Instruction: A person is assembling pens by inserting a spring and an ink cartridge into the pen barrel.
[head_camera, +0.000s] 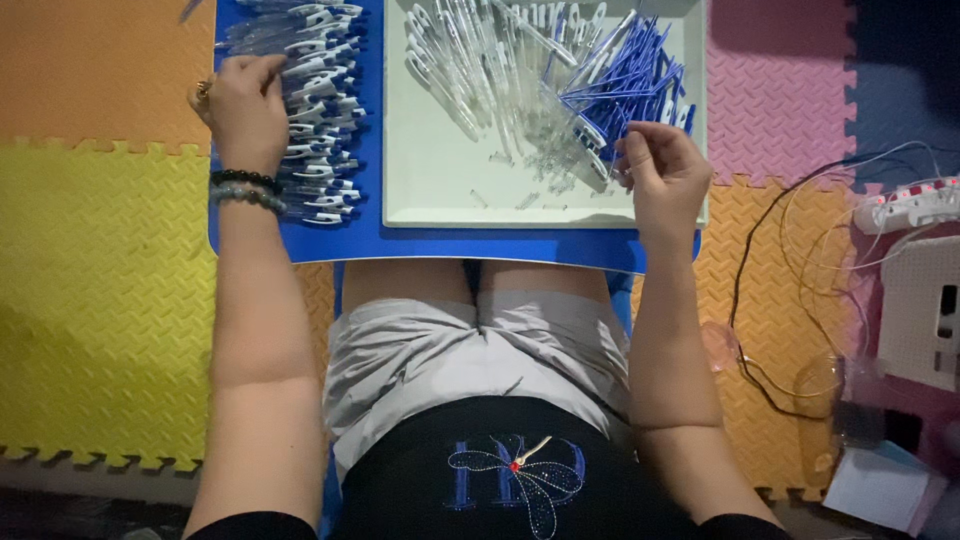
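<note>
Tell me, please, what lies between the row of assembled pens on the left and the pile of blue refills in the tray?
In the head view, clear pen barrels lie between the assembled pens and the blue refills, inside the pale tray.

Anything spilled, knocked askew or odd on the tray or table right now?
Nothing stands out. Small clear bits lie scattered on the white tray, but inside its rim. The finished pens sit stacked under the left hand; the right hand hovers over the blue refills.
</note>
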